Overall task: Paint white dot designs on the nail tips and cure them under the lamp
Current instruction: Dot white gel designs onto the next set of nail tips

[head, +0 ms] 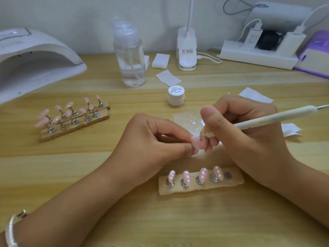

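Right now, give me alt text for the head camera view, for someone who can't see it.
The left hand pinches a pink nail tip while the right hand holds a white dotting pen to it. Nearest the camera, a holder strip carries four dotted tips; the curing lamp sits far left.

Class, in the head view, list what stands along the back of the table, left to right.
Curing lamp, pump bottle, white pads, desk lamp base, power strip, purple machine.
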Action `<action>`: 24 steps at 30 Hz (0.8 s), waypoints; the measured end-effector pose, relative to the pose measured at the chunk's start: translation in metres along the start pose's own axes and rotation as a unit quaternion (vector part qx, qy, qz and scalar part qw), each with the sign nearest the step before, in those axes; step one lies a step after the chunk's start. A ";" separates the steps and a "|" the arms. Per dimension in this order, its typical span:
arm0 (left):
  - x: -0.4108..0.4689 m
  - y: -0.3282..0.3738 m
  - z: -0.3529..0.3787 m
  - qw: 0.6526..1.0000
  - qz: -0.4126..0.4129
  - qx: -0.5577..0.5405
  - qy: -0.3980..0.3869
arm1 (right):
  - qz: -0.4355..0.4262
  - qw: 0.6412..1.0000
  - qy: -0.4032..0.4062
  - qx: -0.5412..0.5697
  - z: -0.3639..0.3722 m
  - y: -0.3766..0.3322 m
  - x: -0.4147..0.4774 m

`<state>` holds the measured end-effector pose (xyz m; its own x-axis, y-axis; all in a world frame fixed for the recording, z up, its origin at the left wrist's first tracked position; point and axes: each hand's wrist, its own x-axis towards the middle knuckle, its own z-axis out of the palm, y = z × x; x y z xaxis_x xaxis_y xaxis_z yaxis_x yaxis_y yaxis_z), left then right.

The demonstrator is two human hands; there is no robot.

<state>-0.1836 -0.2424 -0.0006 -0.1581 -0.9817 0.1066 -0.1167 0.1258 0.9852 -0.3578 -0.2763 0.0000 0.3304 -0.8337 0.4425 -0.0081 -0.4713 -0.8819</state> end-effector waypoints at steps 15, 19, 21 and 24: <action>0.001 -0.001 -0.001 1.000 -0.007 0.025 0.005 | 0.003 1.000 -0.014 -0.017 -0.001 0.002 0.000; 0.001 -0.002 -0.001 1.000 -0.006 0.027 0.006 | 0.003 1.000 -0.017 -0.021 -0.001 0.002 0.000; 0.001 -0.002 -0.001 1.000 -0.006 0.030 0.008 | 0.003 1.000 -0.018 -0.021 -0.001 0.002 0.000; 0.001 -0.001 0.000 0.999 -0.005 0.031 0.009 | 0.002 1.000 -0.017 -0.019 -0.001 0.003 0.000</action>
<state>-0.1834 -0.2434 -0.0019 -0.1385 -0.9854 0.0992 -0.1798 0.1235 0.9759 -0.3587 -0.2775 -0.0022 0.3621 -0.8260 0.4320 -0.0462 -0.4788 -0.8767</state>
